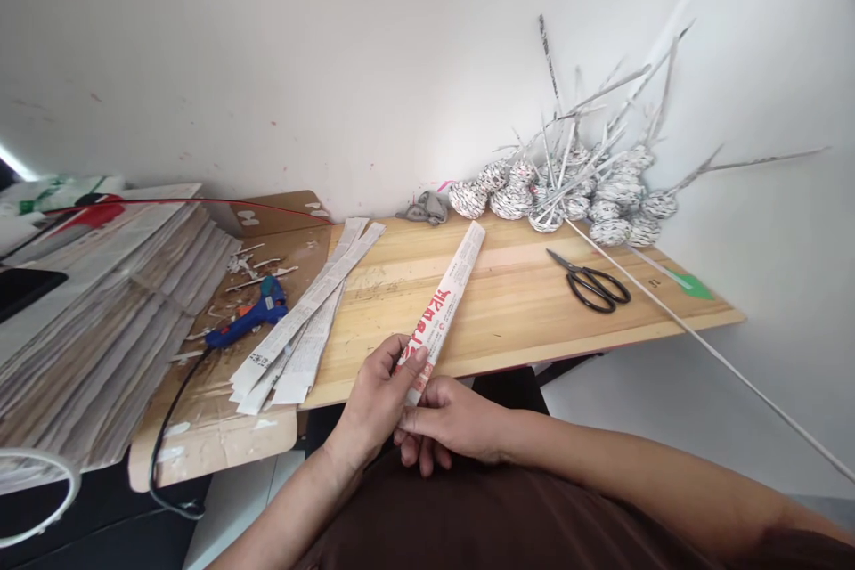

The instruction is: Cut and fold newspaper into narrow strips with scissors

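A long, flat newspaper strip [446, 303] with red print slants up and away from me over the table's front edge. My left hand [378, 392] is closed around its lower part, thumb on top. At the strip's near end, my right hand [454, 423] pinches the paper between thumb and fingers, close beside the left. Part of that near end is hidden by the fingers. To the left lie several loose newspaper strips [307, 312], overlapping. Black-handled scissors [591, 280] rest on the wooden table [514, 312] to the right.
Woven paper balls [511, 200] with upright paper rods crowd the back right. A long thin paper rod [721, 356] crosses the right edge. Left are a blue glue gun [250, 316] with a black cord, cardboard [220, 454], and a tall newspaper stack [134, 303].
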The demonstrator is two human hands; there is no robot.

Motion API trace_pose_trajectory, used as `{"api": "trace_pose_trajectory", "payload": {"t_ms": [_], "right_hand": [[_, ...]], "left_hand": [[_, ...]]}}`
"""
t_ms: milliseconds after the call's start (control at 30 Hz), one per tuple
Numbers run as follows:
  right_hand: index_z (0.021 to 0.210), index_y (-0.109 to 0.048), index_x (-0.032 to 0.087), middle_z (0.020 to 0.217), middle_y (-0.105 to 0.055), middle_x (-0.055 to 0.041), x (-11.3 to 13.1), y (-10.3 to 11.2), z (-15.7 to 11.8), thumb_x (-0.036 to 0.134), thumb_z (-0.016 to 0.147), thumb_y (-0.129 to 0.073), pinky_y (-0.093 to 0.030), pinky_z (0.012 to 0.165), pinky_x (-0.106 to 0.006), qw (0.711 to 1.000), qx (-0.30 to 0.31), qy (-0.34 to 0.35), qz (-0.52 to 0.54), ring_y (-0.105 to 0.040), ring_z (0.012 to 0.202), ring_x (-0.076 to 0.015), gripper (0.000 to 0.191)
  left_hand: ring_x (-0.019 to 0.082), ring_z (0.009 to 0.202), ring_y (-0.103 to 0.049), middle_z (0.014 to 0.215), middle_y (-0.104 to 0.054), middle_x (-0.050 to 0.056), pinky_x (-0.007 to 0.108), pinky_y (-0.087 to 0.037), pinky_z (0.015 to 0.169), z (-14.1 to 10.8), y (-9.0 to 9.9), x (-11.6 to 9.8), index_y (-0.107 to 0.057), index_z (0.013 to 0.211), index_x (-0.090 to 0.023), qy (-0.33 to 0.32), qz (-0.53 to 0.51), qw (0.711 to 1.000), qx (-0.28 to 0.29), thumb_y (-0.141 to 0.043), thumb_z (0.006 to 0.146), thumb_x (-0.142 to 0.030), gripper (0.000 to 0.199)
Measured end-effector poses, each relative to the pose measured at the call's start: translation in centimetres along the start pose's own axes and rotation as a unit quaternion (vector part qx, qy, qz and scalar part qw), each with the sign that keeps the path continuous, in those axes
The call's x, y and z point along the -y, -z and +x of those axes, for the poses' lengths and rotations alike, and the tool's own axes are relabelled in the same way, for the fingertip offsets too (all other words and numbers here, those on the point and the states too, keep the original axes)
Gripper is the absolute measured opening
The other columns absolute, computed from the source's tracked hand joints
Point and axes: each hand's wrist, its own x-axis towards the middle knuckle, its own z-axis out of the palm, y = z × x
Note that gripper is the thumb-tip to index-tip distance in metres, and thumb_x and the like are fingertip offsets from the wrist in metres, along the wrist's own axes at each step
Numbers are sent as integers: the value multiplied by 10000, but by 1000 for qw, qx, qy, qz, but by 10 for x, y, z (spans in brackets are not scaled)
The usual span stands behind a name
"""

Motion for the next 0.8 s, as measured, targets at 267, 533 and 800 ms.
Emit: {"api": "trace_pose_trajectory", "payload": {"t_ms": [267, 533, 800], "right_hand": [[760, -697, 138, 602, -665, 14, -11, -3, -2, 399, 885, -616, -350, 362, -176, 999, 47, -21, -3, -556, 414, -69, 300], [803, -631, 157, 607, -686, 16, -17, -4, -1, 621, 782, -752, -332, 317, -155, 997, -50, -9, 60, -584, 411, -82, 480], [734, -695, 121, 609, -689, -8, -16, 2, -5, 677, 727, -768, -369, 342, -156, 990, -104, 44, 79, -598, 429, -79, 561]], "left_hand": [[138, 629, -527, 720, -583, -11, 243, -448, 582, -8, 6, 9, -652, 904, -195, -59, 90, 994, 6, -585, 911, -585, 395], [205, 688, -610, 733, -659, 30, 297, -432, 669, -31, 25, 11, -623, 944, -217, -94, 258, 960, 43, -369, 1013, -540, 417], [214, 722, -649, 767, -715, 1, 269, -429, 680, -38, 40, 6, -608, 1074, -243, -62, 322, 941, 79, -629, 897, -494, 307]]}}
